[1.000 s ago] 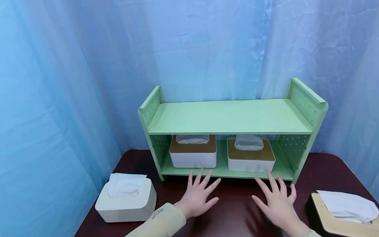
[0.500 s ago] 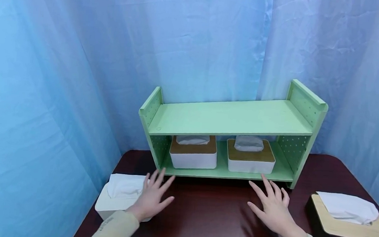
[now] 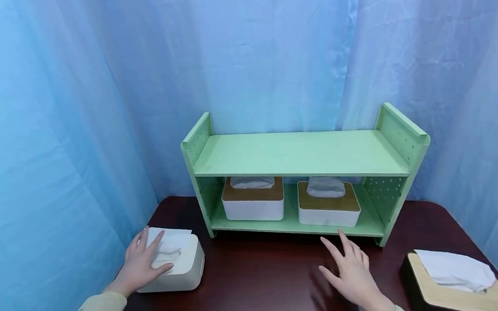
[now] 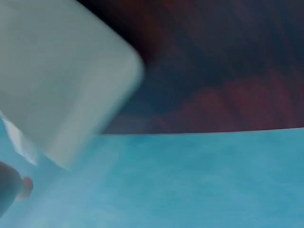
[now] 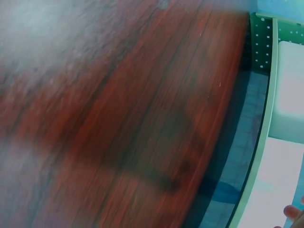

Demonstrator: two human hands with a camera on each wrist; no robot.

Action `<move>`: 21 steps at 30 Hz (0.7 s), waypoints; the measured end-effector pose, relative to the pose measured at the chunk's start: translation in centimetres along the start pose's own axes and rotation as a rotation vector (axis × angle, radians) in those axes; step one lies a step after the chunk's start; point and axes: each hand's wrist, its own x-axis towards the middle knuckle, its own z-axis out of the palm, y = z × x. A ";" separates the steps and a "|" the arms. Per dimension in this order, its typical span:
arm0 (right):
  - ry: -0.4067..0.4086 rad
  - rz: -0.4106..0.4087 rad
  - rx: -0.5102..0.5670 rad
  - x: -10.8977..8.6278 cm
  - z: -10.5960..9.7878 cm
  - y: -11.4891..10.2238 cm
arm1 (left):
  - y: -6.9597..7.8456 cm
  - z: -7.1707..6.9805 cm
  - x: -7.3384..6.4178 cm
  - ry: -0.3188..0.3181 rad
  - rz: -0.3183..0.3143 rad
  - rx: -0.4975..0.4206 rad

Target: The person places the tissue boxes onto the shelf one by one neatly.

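In the head view my left hand [image 3: 139,266] is over the left part of a white tissue box [image 3: 184,271], fingers spread and overlapping the tissue [image 3: 173,242] that sticks out of its top. The left wrist view shows the same white tissue box [image 4: 61,71] close up and blurred, a fingertip [image 4: 24,188] at its lower left. My right hand [image 3: 353,276] hovers over the table in front of the shelf, fingers extended and nothing in them. Just beyond its fingertips, a white tissue box with a wooden lid [image 3: 329,216] sits on the lower shelf.
A green two-tier shelf [image 3: 301,154] stands at the back of the dark red table [image 3: 265,291]. Another wooden-lidded white tissue box [image 3: 254,210] is on its lower left. At the right lies a black tissue box with a light wooden lid [image 3: 460,300]. Blue curtains [image 3: 273,56] hang behind.
My left hand has swept left from in front of the shelf to over the white tissue box. My right hand has drifted slightly left. The boxes have stayed put.
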 end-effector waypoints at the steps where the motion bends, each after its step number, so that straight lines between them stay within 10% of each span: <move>1: -0.003 0.001 0.007 0.1 0.0 -0.1 | -0.6 -0.1 -0.1 -0.021 -0.033 -0.003; 8: -0.035 0.005 0.028 0.6 0.5 -1.2 | -3.3 -0.4 -0.6 -0.198 -0.187 -0.079; 21: -0.178 0.060 0.331 3.6 2.1 -5.2 | -3.9 -0.4 -0.3 -0.311 -0.217 -0.149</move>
